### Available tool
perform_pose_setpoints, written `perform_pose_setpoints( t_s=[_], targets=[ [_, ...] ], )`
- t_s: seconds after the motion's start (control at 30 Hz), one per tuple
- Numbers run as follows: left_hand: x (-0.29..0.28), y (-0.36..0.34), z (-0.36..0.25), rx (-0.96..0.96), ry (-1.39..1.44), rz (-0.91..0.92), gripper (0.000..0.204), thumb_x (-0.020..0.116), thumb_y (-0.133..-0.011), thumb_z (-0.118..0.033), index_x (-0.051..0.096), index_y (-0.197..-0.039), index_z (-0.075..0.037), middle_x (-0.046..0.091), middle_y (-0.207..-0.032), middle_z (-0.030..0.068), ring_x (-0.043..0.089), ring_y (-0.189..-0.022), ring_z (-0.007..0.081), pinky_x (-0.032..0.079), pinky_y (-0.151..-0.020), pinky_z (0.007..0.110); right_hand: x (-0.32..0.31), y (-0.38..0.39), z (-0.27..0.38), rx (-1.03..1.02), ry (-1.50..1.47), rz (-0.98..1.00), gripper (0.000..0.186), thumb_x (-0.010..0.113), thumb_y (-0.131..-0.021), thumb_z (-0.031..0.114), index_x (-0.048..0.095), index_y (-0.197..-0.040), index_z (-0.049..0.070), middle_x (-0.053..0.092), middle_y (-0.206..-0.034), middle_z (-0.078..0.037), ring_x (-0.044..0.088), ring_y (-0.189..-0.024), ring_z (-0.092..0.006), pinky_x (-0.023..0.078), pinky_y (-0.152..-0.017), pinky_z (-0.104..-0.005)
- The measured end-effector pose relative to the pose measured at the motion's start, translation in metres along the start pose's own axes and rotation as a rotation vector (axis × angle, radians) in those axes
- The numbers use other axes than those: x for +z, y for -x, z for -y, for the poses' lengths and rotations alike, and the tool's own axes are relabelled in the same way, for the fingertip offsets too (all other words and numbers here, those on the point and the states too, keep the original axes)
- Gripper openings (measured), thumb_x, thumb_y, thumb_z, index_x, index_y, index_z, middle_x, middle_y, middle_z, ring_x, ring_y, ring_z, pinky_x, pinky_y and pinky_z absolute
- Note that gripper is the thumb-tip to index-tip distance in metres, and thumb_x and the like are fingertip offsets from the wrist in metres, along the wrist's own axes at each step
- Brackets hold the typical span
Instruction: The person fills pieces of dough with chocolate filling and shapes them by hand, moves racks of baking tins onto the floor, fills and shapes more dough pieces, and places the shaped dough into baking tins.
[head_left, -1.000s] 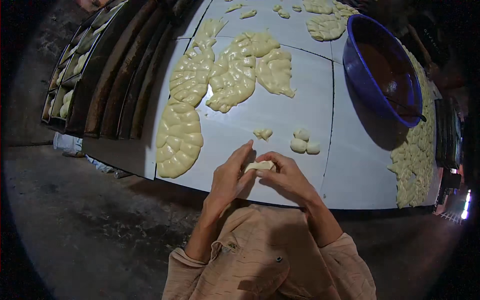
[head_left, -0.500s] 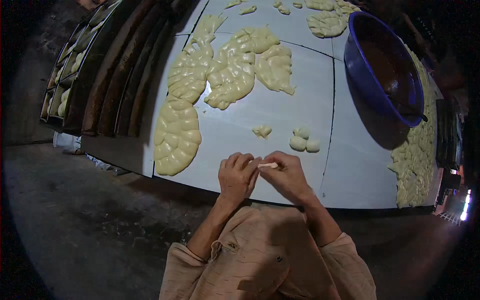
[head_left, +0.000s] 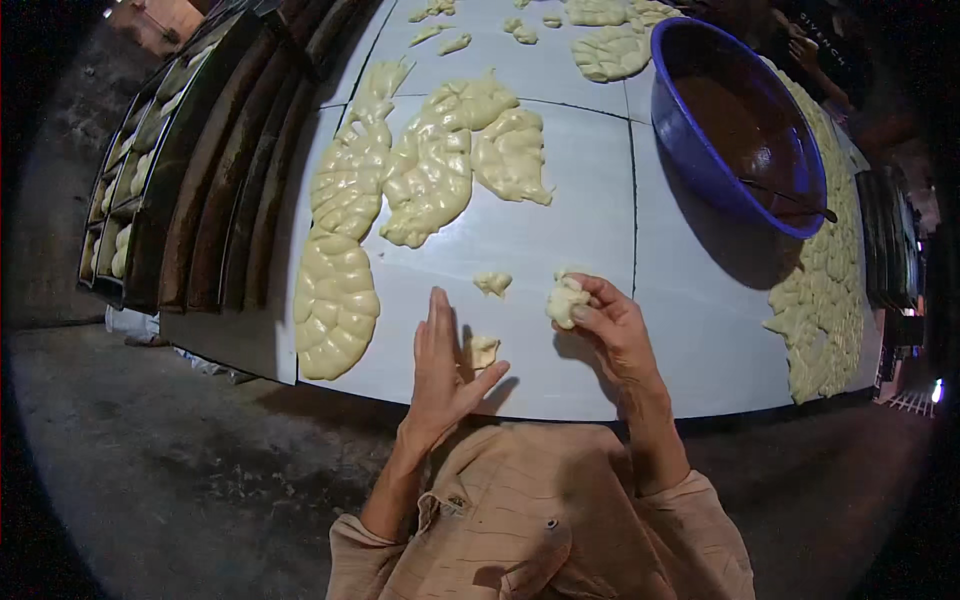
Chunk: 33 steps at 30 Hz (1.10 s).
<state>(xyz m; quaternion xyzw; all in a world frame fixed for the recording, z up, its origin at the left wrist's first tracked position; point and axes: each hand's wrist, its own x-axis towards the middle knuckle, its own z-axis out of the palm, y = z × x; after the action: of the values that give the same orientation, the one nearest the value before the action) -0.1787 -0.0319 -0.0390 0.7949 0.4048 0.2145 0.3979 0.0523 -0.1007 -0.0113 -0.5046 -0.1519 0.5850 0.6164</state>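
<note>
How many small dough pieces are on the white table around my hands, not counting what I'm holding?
2: a small pale-yellow dough lump beside the left hand, near its thumb; a second dough lump farther out, left of the right hand. The hands may hide more.

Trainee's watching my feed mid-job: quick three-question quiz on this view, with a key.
1. Which hand holds a dough clump?
2. True or false: the left hand is open, with its thumb spread away from its fingers.
3. Fill in the blank: the blue basin stands to the ___ of the dough clump.

Key:
1. The right hand.
2. True.
3. Right.
</note>
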Motion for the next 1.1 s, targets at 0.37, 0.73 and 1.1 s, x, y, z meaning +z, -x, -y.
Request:
perform_pose_setpoints(
  t_s=[0.37,0.73,1.1],
  targets=[
    [0.044,-0.055,-0.054,-0.210,0.554,0.133,0.026,0.067,-0.090,-0.007,0.068,-0.115,0.002,0.073,-0.102,0.0123,0.068,-0.094,0.0153,0.053,-0.084,0.027,-0.017,0.006,-0.007,-0.401,0.634,-0.218,0.024,0.075,-0.083,0.013,0.067,-0.103,0.002,0.059,-0.121,-0.013,0.066,-0.083,-0.0189,0.056,-0.071,-0.0298],
    [0.121,-0.122,-0.130,0.444,0.629,-0.174,0.070,0.057,-0.097,-0.043,0.036,-0.145,0.003,0.047,-0.141,0.0223,0.049,-0.129,0.0345,0.040,-0.106,0.043,-0.041,0.016,0.062,-0.820,1.138,-0.575,0.020,0.080,-0.071,0.013,0.071,-0.089,0.011,0.060,-0.111,-0.006,0.050,-0.111,-0.0263,0.039,-0.094,-0.0398],
    [0.204,-0.152,-0.147,0.280,1.181,0.130,0.098,0.078,-0.079,-0.044,0.028,-0.151,-0.001,0.063,-0.122,0.0193,0.064,-0.109,0.0252,0.053,-0.090,0.033,-0.090,-0.001,0.109,-0.372,-0.335,-0.063,0.018,0.064,-0.094,0.010,0.057,-0.109,0.003,0.062,-0.098,-0.002,0.064,-0.086,-0.0121,0.054,-0.074,-0.0244]
  ],
)
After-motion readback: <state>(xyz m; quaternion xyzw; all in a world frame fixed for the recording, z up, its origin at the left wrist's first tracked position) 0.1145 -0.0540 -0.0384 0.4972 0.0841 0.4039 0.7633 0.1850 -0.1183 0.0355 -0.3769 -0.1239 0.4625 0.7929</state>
